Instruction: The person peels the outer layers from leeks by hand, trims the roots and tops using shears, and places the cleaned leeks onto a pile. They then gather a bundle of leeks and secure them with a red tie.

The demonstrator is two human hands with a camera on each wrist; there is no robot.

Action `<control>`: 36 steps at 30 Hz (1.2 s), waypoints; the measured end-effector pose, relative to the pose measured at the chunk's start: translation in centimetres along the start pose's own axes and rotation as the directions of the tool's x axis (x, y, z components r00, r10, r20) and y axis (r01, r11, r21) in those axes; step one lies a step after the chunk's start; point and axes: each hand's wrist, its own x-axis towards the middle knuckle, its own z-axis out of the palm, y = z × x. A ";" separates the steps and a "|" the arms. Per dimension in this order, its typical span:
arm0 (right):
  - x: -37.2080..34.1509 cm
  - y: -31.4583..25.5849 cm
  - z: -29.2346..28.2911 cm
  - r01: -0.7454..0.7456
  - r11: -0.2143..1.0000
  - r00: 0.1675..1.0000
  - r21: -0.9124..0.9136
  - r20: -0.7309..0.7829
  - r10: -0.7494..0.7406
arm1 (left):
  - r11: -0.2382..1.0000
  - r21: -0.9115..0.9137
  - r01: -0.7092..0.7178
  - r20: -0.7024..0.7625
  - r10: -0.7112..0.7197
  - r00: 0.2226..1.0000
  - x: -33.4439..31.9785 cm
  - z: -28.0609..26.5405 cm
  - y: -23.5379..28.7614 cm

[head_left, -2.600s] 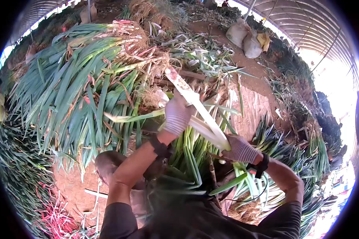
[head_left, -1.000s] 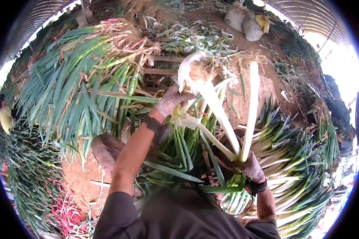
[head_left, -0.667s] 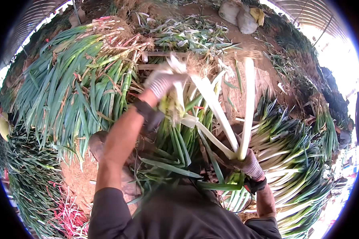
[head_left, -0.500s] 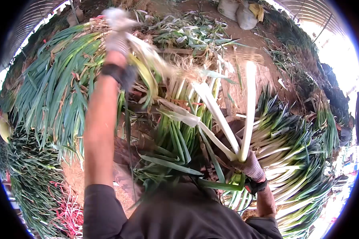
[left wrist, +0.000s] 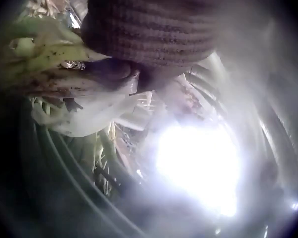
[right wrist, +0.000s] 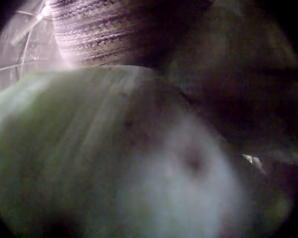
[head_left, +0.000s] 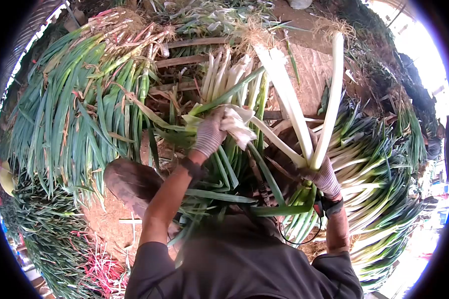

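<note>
White leeks (head_left: 290, 103) were gripped by the right hand (head_left: 324, 178), right of the frame's centre; pale peelings (head_left: 238, 128) were clasped by the left hand (head_left: 209, 133), mid-frame.

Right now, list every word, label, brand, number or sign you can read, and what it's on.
No text can be read in any view.
Stalks in the right hand: no label visible.
Gloves: stripes, no readable lettering.
Wrist straps: no legible marks.
Coloured clutter at the far right: too small and blurred to tell.
</note>
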 end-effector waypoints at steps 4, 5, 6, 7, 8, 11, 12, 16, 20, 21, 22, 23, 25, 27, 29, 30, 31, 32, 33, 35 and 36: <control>0.2 -1.7 1.2 0.089 0.975 0.996 -0.206 0.016 -0.088 | 0.938 0.266 0.221 0.239 -0.286 0.928 1.8 0.8 4.3; 0.1 -2.1 1.4 0.072 0.970 0.997 -0.234 0.019 -0.070 | 0.916 0.290 0.277 0.189 -0.339 0.922 2.2 2.8 2.8; 0.1 -2.2 1.7 0.116 0.954 0.993 -0.276 0.027 -0.113 | 0.908 0.300 0.292 0.141 -0.345 0.928 2.8 3.9 2.0; -0.1 -2.1 1.9 0.142 0.933 0.990 -0.332 0.030 -0.140 | 0.901 0.307 0.307 0.093 -0.349 0.932 3.4 5.0 1.2; -0.3 -2.1 2.1 0.167 0.907 0.985 -0.387 0.033 -0.167 | 0.909 0.305 0.284 0.049 -0.313 0.948 3.9 5.4 0.9; -1.1 -2.4 2.6 0.043 0.930 0.999 -0.366 0.026 -0.035 | 0.872 0.412 0.265 0.275 -0.397 0.876 6.1 5.5 -0.5; -1.3 -2.7 2.7 -0.014 0.951 1.000 -0.310 0.022 0.022 | 0.848 0.470 0.243 0.266 -0.399 0.878 6.3 5.5 -0.7; -2.0 -2.0 2.2 -0.038 0.980 0.999 -0.197 -0.010 0.037 | 0.909 0.417 0.031 0.158 -0.106 0.982 8.6 0.7 -1.9; -1.3 -0.7 1.3 -0.080 0.967 0.997 -0.243 -0.022 0.077 | 0.667 0.728 -0.156 0.307 -0.114 0.945 17.9 -8.0 3.3; -0.8 -1.7 1.7 -0.014 0.975 0.999 -0.221 -0.048 0.004 | 0.669 0.734 -0.115 0.214 -0.067 0.975 20.0 -8.4 2.5; -0.2 -2.6 2.0 0.054 0.978 0.995 -0.203 -0.074 -0.070 | 0.677 0.736 -0.020 0.205 -0.194 0.959 22.2 -9.9 3.5; 0.3 -3.6 2.4 0.122 0.974 0.985 -0.189 -0.100 -0.143 | 0.675 0.734 0.073 0.198 -0.315 0.928 24.0 -11.8 5.6; -0.1 -6.0 3.0 -0.026 0.989 0.990 0.145 -0.133 0.045 | 0.587 0.808 -0.040 0.198 -0.207 0.958 24.8 -15.0 10.2; 0.4 -6.7 2.6 0.031 0.995 0.990 0.100 -0.139 -0.017 | 0.560 0.825 -0.076 0.182 -0.136 0.974 27.2 -15.8 8.5; 1.1 -5.9 1.5 0.087 0.996 0.985 -0.013 -0.151 -0.088 | 0.546 0.834 -0.074 0.152 -0.099 0.983 28.5 -16.9 8.7; 1.0 -6.2 1.3 0.073 0.997 0.987 -0.010 -0.141 -0.074 | 0.618 0.786 0.013 0.077 -0.120 0.990 28.7 -17.5 8.6; 0.9 -6.5 1.2 0.060 0.998 0.990 -0.008 -0.131 -0.060 | 0.579 0.816 -0.008 0.086 -0.108 0.990 29.1 -18.2 7.7; 0.7 -6.9 1.1 0.046 0.999 0.992 -0.005 -0.120 -0.047 | 0.538 0.842 -0.028 0.099 -0.103 0.990 29.4 -18.8 6.3; 0.4 -7.6 1.2 0.030 0.998 0.995 0.048 -0.093 -0.026 | 0.497 0.866 -0.048 0.113 -0.103 0.988 29.5 -19.6 4.7; 0.1 -7.3 0.8 0.013 0.999 0.998 -0.048 -0.059 -0.016 | 0.432 0.902 0.001 0.076 -0.160 0.984 28.7 -21.2 5.1; -0.1 -7.3 0.4 -0.010 0.993 1.000 -0.120 -0.028 0.007 | 0.494 0.855 0.156 -0.058 -0.208 0.976 29.6 -22.6 2.5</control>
